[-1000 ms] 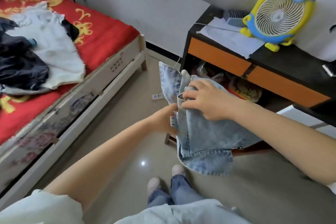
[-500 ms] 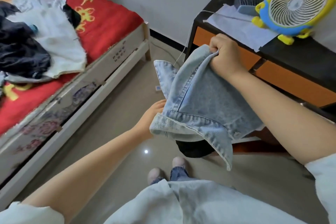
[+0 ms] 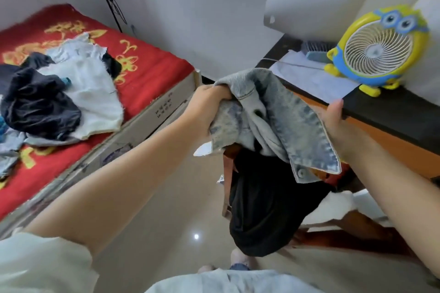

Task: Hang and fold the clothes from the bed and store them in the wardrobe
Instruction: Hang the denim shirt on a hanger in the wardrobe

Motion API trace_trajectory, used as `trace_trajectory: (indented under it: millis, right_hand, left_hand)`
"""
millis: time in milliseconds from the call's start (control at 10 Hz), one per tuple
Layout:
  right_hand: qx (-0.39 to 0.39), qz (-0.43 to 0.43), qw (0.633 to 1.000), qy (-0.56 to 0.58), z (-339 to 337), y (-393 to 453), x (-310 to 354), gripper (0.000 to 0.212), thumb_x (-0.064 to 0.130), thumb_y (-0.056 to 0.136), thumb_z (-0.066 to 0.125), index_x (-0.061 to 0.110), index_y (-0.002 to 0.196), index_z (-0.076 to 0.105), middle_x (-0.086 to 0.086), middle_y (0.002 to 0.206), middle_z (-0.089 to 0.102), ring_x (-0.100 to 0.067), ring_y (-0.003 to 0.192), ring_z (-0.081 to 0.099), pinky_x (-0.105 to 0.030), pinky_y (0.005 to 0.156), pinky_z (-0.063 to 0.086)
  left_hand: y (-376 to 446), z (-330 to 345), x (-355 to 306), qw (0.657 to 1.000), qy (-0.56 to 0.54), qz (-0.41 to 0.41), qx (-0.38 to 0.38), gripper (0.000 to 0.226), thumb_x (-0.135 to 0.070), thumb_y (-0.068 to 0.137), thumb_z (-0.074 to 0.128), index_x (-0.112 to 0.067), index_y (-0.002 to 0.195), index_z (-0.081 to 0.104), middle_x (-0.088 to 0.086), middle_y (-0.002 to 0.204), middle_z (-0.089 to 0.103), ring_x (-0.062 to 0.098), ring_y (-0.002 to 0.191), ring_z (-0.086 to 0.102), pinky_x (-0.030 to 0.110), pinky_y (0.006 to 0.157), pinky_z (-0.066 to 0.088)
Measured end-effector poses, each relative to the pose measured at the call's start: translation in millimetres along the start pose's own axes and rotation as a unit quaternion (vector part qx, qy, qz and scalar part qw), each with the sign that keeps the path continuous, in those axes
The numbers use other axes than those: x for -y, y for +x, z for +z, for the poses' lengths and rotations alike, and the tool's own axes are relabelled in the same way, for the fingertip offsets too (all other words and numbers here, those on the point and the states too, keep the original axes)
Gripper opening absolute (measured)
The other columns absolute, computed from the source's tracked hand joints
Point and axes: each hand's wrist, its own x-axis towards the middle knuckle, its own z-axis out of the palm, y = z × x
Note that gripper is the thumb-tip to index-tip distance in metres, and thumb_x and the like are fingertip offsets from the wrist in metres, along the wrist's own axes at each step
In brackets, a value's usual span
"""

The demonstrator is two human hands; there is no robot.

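Note:
A light blue denim jacket [image 3: 285,112] hangs bunched between my hands above the floor. My left hand [image 3: 209,104] grips its upper left part in a fist. My right hand [image 3: 335,119] holds the right side from beneath, thumb up, fingers hidden by the cloth. A black garment [image 3: 264,209] hangs below the jacket. On the bed [image 3: 152,71] with its red cover at the left lie more clothes: a white garment [image 3: 95,95], a dark one [image 3: 40,107] and a pale blue-grey one [image 3: 12,150].
A black desk [image 3: 392,112] with orange drawer fronts stands at the right, carrying a yellow and blue cartoon fan [image 3: 378,47], papers [image 3: 314,76] and a curved white sheet [image 3: 312,9]. Glossy beige floor [image 3: 166,221] lies between bed and desk. My feet show at the bottom.
Both hands have lifted and regripped the jacket: my left hand rose from its lower hem to grip the upper left, my right moved to the right side. A black garment now hangs below.

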Motion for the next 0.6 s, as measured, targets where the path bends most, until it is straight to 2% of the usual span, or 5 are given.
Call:
trace_trajectory:
  millis: [100,200,300,400,600]
  right_hand:
    - [0.033,-0.092,0.994,-0.044,-11,-13,31,0.068,0.055,0.062,0.068,0.012,0.113,0.058,0.006,0.098,0.066,-0.003,0.079,0.062,-0.028,0.082,0.05]
    - [-0.069,-0.106,0.992,0.0,-20,20,45,0.016,-0.006,0.084,0.054,0.009,0.084,0.061,-0.002,0.081,0.065,-0.013,0.071,0.058,-0.028,0.071,0.044]
    - [-0.192,-0.113,0.973,-0.06,-35,50,69,0.018,-0.005,0.086,0.042,0.004,0.075,0.054,-0.012,0.07,0.053,-0.022,0.075,0.048,-0.029,0.054,0.031]
    - [-0.261,-0.157,0.932,-0.198,-49,74,106,0.011,-0.007,0.082,0.043,-0.006,0.076,0.052,-0.032,0.086,0.056,-0.04,0.086,0.053,-0.035,0.059,0.025]
    - [-0.286,-0.313,0.877,-0.227,-11,92,210,0.022,-0.009,0.077,0.04,0.007,0.063,0.037,-0.012,0.071,0.045,-0.029,0.072,0.042,-0.032,0.051,0.021]
  left_hand:
    - [18,13,-21,1.0,-0.011,-0.007,-0.006,0.011,0.003,0.073,0.053,-0.003,0.065,0.059,0.013,0.06,0.058,0.027,0.063,0.056,0.041,0.073,0.049]
    - [41,16,-40,0.999,0.036,0.011,-0.033,0.01,0.005,0.074,0.054,-0.003,0.068,0.058,0.012,0.057,0.059,0.025,0.059,0.056,0.037,0.069,0.051]
    - [59,5,-54,0.994,0.065,0.034,-0.076,0.017,0.003,0.08,0.056,-0.008,0.067,0.056,0.005,0.054,0.057,0.018,0.05,0.052,0.024,0.055,0.042]
    - [66,-19,-68,0.986,0.084,0.073,-0.127,0.014,-0.001,0.082,0.06,-0.01,0.072,0.056,0.003,0.061,0.054,0.016,0.055,0.049,0.024,0.054,0.039]
    - [44,-94,-113,0.94,0.07,0.167,-0.288,0.022,-0.016,0.07,0.069,-0.016,0.069,0.048,0.009,0.071,0.05,0.019,0.064,0.047,0.032,0.059,0.039]
